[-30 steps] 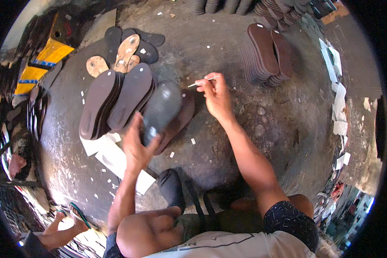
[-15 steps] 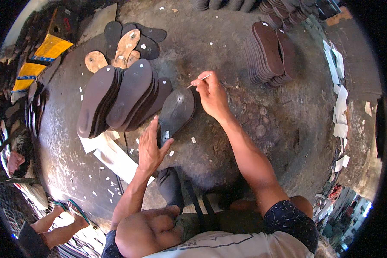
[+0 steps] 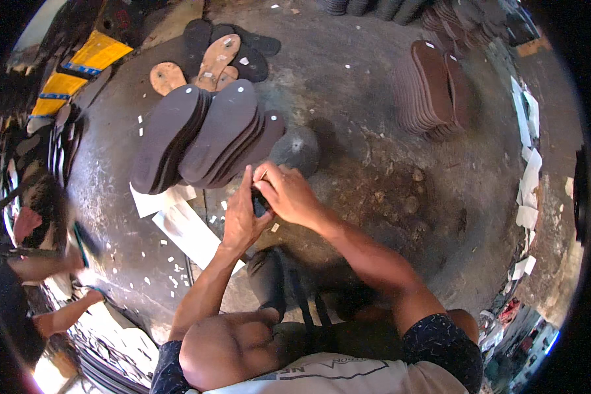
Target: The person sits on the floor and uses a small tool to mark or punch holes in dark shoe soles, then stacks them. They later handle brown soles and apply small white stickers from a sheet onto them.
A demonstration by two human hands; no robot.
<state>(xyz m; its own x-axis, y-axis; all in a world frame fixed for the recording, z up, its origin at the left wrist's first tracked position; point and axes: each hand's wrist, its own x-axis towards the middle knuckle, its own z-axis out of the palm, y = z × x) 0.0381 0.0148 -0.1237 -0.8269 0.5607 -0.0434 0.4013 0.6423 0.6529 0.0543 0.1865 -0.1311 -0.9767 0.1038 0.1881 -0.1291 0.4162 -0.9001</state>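
Observation:
A dark grey shoe sole (image 3: 294,150) lies on the floor in front of me, its rounded front end showing beyond my hands. My left hand (image 3: 243,215) grips its narrow near end, fingers along one edge and thumb on the other. Over that same end bends my right hand (image 3: 287,196), fingertips pinched together beside the left fingers. A thin pale stick-like tool is in this pinch, mostly hidden. Touching the sole's left side is a fan of stacked brown-grey soles (image 3: 222,128), each top one bearing a small white dot.
Cork-coloured templates (image 3: 218,59) and black soles (image 3: 251,64) lie beyond the stacks. A tall brown sole stack (image 3: 428,82) stands at right. White paper strips (image 3: 187,233) and small white labels lie to the left. Another person's legs (image 3: 65,318) are at far left.
My right hand has come down and left from the sole's front end to its near end, beside my left hand. The view has shifted slightly. The other person's legs have moved.

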